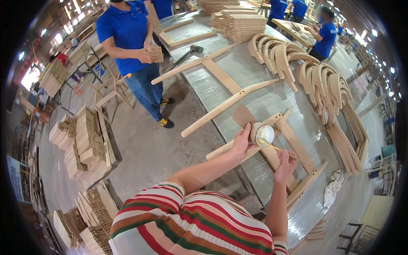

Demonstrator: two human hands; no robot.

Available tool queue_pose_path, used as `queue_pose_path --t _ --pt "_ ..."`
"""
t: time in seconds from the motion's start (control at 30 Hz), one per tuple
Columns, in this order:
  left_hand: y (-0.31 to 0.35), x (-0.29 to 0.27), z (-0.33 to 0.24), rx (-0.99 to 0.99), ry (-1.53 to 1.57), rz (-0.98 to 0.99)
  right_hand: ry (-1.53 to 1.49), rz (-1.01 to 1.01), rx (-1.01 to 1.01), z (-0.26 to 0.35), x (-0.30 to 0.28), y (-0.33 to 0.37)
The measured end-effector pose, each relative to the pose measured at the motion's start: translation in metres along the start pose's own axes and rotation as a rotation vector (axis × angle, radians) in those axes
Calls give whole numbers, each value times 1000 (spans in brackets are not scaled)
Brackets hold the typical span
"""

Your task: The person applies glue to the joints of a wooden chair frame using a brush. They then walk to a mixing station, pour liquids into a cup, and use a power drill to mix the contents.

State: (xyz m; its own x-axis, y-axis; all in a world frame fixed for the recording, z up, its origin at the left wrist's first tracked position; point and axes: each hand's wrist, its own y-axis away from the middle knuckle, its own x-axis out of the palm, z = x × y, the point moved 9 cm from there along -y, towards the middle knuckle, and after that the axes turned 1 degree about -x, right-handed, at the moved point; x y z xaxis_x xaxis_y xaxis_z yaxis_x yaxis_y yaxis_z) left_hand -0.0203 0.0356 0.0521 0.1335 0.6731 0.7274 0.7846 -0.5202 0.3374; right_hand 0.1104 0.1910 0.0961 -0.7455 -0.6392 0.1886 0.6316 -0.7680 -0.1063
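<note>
My left hand (241, 141) is closed around a small round tub (256, 137) of white, glue-like stuff, tilted so that its mouth faces me. My right hand (285, 165) pinches a thin stick (274, 147), its far end dipping into the tub; whether that end has bristles I cannot tell. Beyond the tub shows a flat brown piece with rounded corners (242, 114), partly hidden by it. Below both hands a wooden chair frame (293, 138) with dark holes at its joints lies on the table. A second, H-shaped wooden frame (221, 76) lies farther off.
The table (208, 91) has a shiny covering. A mallet (193, 49), stacked slats (244, 26), curved wooden parts (272, 53) and a white cloth (333, 190) lie around. A person in blue (123, 34) stands across at left, holding a wooden block. Wood stacks (87, 140) stand on the floor.
</note>
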Motion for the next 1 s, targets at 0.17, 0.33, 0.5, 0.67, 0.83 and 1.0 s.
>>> queue_pose_path --t 0.17,0.33,0.5,0.67,0.83,1.0 --pt "2 -3 0 -3 0 29 170 30 -63 8 7 5" --pt "4 -6 -2 18 -25 -28 167 65 -84 9 11 8" --pt "6 -6 -2 6 -5 -22 155 106 -97 8 14 11" --pt "7 -11 -2 52 -29 -2 161 126 -120 5 15 17" --pt "10 -16 2 42 -29 -33 219 173 -129 3 15 19" --pt "15 -25 0 49 -32 -59 263 195 -132 2 20 22"
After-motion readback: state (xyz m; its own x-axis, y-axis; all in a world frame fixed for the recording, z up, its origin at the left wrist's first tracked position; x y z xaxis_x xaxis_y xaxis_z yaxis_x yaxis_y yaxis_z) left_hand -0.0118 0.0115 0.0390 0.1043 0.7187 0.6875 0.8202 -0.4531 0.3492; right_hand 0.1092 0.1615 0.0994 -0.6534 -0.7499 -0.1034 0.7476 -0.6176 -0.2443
